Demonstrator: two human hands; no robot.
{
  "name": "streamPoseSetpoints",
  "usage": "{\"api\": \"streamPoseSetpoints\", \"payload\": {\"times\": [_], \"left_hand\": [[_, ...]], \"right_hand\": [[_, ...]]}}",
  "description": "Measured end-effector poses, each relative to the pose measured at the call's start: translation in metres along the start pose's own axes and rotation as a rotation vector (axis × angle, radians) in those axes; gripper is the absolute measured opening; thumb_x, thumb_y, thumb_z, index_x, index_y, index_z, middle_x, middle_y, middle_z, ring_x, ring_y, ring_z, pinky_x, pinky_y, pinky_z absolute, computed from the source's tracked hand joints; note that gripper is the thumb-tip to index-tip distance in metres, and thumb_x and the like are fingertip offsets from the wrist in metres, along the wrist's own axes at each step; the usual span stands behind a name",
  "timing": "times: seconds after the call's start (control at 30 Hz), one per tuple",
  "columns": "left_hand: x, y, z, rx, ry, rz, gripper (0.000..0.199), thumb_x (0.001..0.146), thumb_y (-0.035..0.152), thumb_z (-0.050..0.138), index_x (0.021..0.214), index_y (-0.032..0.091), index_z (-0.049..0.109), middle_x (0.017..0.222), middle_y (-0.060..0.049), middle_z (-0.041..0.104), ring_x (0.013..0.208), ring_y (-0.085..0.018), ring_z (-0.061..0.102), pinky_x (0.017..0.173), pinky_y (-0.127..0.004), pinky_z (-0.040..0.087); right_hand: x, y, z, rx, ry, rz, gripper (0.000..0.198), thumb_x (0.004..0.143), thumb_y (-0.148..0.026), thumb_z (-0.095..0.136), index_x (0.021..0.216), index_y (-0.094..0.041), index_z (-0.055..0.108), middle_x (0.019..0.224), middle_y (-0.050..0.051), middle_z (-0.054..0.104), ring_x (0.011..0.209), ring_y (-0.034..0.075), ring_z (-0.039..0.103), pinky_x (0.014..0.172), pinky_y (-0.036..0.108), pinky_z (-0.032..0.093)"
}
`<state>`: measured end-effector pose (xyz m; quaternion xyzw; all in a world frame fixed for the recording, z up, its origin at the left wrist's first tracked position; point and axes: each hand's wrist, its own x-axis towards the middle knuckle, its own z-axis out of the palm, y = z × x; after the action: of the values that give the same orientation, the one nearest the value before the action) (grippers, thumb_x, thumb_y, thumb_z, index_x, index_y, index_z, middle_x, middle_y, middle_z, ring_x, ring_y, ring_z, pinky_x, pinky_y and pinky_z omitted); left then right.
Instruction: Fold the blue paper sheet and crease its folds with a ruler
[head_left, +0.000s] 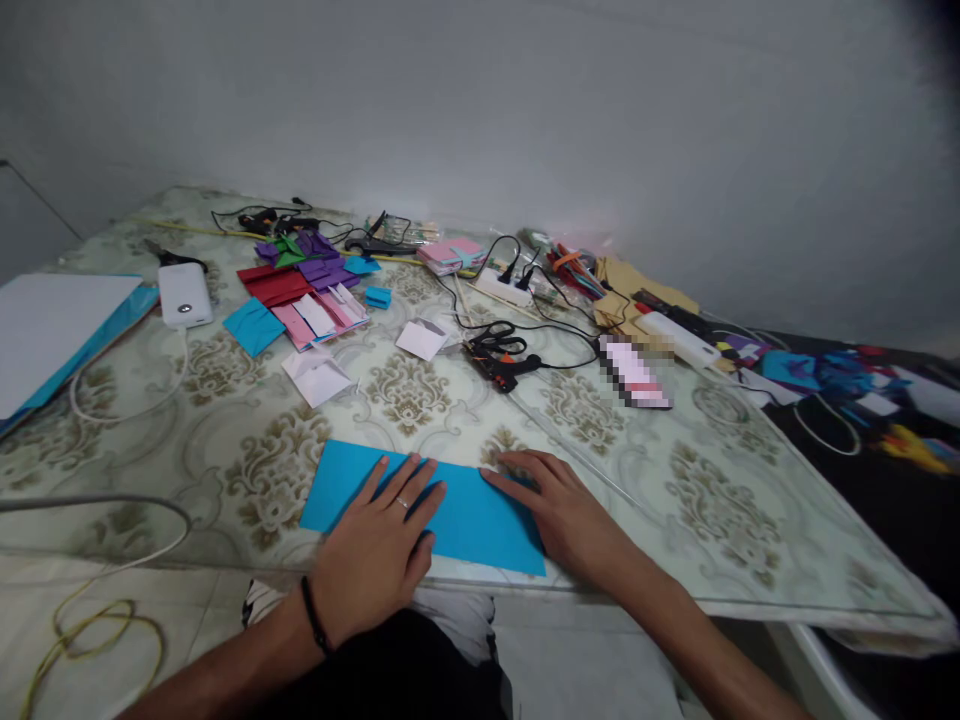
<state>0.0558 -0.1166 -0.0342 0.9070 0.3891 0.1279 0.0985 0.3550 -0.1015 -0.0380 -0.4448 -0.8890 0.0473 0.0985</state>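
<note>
A blue sheet of paper (472, 520), a long rectangle, lies flat near the front edge of the table. Spread over its left and middle part is my left hand (379, 540), palm down, with a ring and a black wristband. My right hand (562, 505) rests at the sheet's right end, its fingers stretched out and the index fingertip on the paper's far edge. Neither hand grips anything. Beyond the sheet are a white paper envelope (319, 378) and a black hot glue gun (499, 370).
Folded coloured papers (277, 285) cluster at the back left, near a white power bank (185, 295). Large white sheets (60, 320) lie at the far left. Black-handled scissors (499, 338) and a power strip (504, 287) with cords sit behind the glue gun. A clear stick (577, 450) lies right.
</note>
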Motion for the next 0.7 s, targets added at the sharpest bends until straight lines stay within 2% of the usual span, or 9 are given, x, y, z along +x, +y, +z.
{"api": "streamPoseSetpoints", "payload": {"times": [0.17, 0.33, 0.47, 0.57, 0.7], "left_hand": [[0.0, 0.0, 0.0, -0.004, 0.015, -0.006, 0.051, 0.105, 0.033, 0.047, 0.155, 0.022, 0.047, 0.166, -0.009, 0.04, 0.156, -0.029, 0.031, 0.127, -0.054, 0.023], [-0.001, -0.002, 0.0, 0.034, 0.001, 0.013, 0.052, 0.106, 0.035, 0.045, 0.157, 0.023, 0.043, 0.166, -0.008, 0.039, 0.156, -0.027, 0.03, 0.127, -0.053, 0.023], [-0.001, -0.001, 0.0, 0.059, -0.005, 0.01, 0.051, 0.106, 0.039, 0.045, 0.153, 0.02, 0.048, 0.159, -0.013, 0.049, 0.15, -0.03, 0.041, 0.126, -0.053, 0.026], [-0.001, 0.0, 0.0, 0.049, 0.001, 0.013, 0.051, 0.106, 0.04, 0.046, 0.153, 0.02, 0.049, 0.154, -0.012, 0.055, 0.146, -0.029, 0.047, 0.125, -0.051, 0.027], [-0.001, 0.0, 0.002, 0.043, 0.007, 0.007, 0.051, 0.106, 0.039, 0.046, 0.153, 0.021, 0.048, 0.153, -0.012, 0.056, 0.147, -0.029, 0.045, 0.126, -0.051, 0.027]], "right_hand": [[0.024, -0.008, 0.0, -0.018, -0.041, -0.051, 0.074, 0.081, 0.007, 0.046, 0.145, -0.027, 0.062, 0.146, 0.013, 0.058, 0.133, 0.031, 0.048, 0.107, 0.053, 0.047], [0.044, -0.021, -0.001, -0.086, -0.085, -0.104, 0.077, 0.077, 0.005, 0.051, 0.146, -0.027, 0.06, 0.148, 0.012, 0.058, 0.136, 0.034, 0.047, 0.113, 0.06, 0.038], [0.053, -0.026, -0.001, -0.105, -0.119, -0.13, 0.081, 0.074, 0.006, 0.051, 0.148, -0.027, 0.058, 0.151, 0.012, 0.056, 0.139, 0.036, 0.045, 0.116, 0.063, 0.033], [0.059, -0.028, -0.001, -0.109, -0.141, -0.148, 0.08, 0.075, 0.006, 0.051, 0.147, -0.026, 0.058, 0.153, 0.012, 0.054, 0.14, 0.037, 0.044, 0.115, 0.064, 0.033], [0.071, -0.031, -0.002, -0.114, -0.157, -0.183, 0.07, 0.082, 0.002, 0.053, 0.146, -0.026, 0.06, 0.153, 0.012, 0.054, 0.143, 0.036, 0.043, 0.116, 0.062, 0.032]]}}
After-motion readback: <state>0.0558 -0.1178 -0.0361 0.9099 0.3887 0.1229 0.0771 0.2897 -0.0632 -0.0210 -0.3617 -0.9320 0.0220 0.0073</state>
